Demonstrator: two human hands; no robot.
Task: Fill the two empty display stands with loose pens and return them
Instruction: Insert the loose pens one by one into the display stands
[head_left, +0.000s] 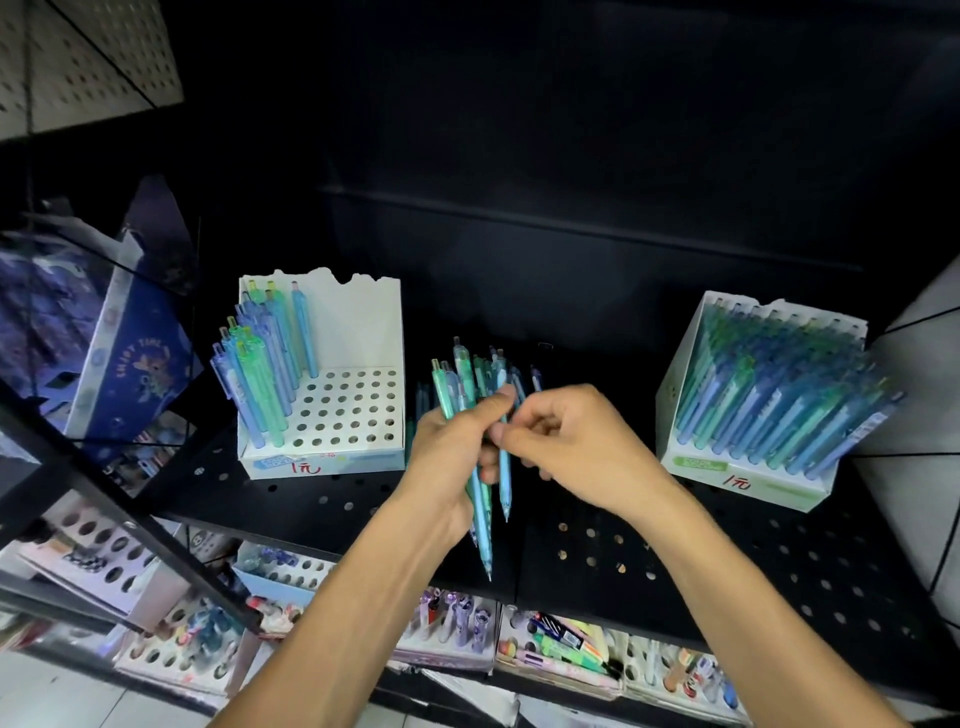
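The left hand (451, 457) grips a fanned bundle of pens (470, 395), tips pointing near and down. The right hand (569, 447) pinches one light blue pen (504, 467) out of that bundle; its fingertips are partly hidden behind the left thumb. More loose pens (524, 376) lie on the black perforated shelf (675, 561) just behind the hands, dark and hard to count. At left stands the part-filled stand (358, 415), most holes bare. At right, the full stand (727, 467) leans its pens rightward. Below, lower trays (561, 649) are cut off and blurred.
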